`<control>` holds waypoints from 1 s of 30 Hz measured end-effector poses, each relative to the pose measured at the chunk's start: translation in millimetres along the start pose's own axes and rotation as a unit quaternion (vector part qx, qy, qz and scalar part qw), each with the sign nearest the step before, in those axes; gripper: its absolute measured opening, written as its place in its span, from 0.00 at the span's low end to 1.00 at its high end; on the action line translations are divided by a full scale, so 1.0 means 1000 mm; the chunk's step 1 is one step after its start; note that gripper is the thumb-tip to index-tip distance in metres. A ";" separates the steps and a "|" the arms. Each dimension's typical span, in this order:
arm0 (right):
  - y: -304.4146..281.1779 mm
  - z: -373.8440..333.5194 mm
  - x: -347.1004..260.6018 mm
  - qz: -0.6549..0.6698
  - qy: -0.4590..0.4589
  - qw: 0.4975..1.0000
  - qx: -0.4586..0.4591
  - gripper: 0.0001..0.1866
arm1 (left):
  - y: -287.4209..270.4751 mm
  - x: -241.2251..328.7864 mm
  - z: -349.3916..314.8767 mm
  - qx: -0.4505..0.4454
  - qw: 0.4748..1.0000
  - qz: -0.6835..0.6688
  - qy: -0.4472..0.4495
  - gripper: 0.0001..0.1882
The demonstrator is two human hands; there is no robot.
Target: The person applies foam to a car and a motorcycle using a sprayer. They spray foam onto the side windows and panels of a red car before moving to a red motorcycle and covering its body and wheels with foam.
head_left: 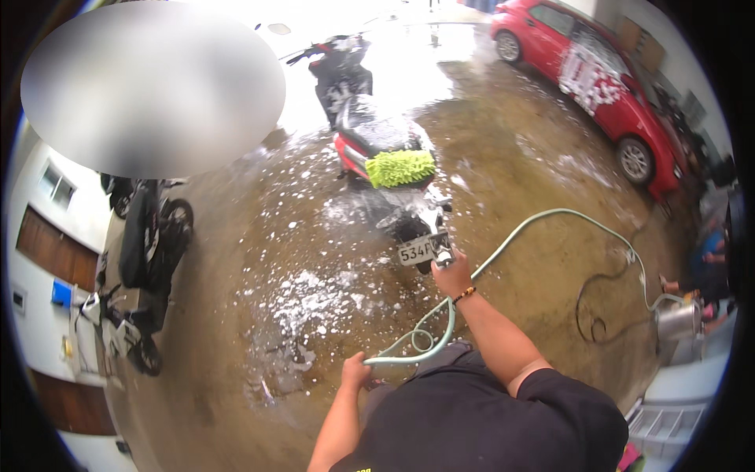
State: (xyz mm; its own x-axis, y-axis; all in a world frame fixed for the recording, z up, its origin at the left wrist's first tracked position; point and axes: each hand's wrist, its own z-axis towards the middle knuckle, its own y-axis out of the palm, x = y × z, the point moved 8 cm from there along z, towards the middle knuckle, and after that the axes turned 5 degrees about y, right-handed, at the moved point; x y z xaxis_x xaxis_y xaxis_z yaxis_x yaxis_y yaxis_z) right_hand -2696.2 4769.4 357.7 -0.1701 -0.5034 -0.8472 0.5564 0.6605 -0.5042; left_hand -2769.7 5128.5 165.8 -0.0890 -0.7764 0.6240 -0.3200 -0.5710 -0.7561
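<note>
My right hand point(452, 274) is closed around a spray gun point(442, 250), held out toward the rear of a red and black scooter point(346, 145). Foam covers much of the scooter's seat and body. A lime-green, shaggy wash mitt point(401, 168) lies on its tail, above the white number plate point(415, 251). Lower down and to the left, my left hand point(358, 371) grips a pale green hose point(417, 359). The hose makes a small loop between my hands and runs off to the right across the floor.
White suds point(303, 307) speckle the wet brown floor. A red car point(598, 79) with a foamy side stands far right. Dark motorcycles point(145, 236) line the left wall. A metal tank point(678, 321) and a dark hose point(586, 315) are at right. A blurred patch hides the upper left.
</note>
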 end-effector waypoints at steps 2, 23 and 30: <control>-0.011 -0.008 -0.012 -0.004 0.008 0.999 0.041 0.10 | -0.010 -0.014 0.011 -0.044 0.999 -0.003 0.031 0.12; -0.022 -0.174 -0.036 -0.185 0.072 0.978 0.059 0.13 | -0.033 -0.013 -0.053 -0.176 0.962 0.091 0.188 0.12; -0.003 -0.214 0.036 -0.228 0.130 0.965 0.021 0.12 | -0.049 -0.024 -0.099 -0.180 0.955 0.094 0.217 0.13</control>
State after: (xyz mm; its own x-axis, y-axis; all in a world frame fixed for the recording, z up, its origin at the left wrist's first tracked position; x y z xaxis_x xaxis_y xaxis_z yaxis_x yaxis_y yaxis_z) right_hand -2878.2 4868.7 292.3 -0.6007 -0.5755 -0.5550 0.4073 0.3771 -0.8318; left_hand -2845.0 5201.7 206.9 -0.5345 -0.6282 0.5653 -0.5558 -0.2425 -0.7951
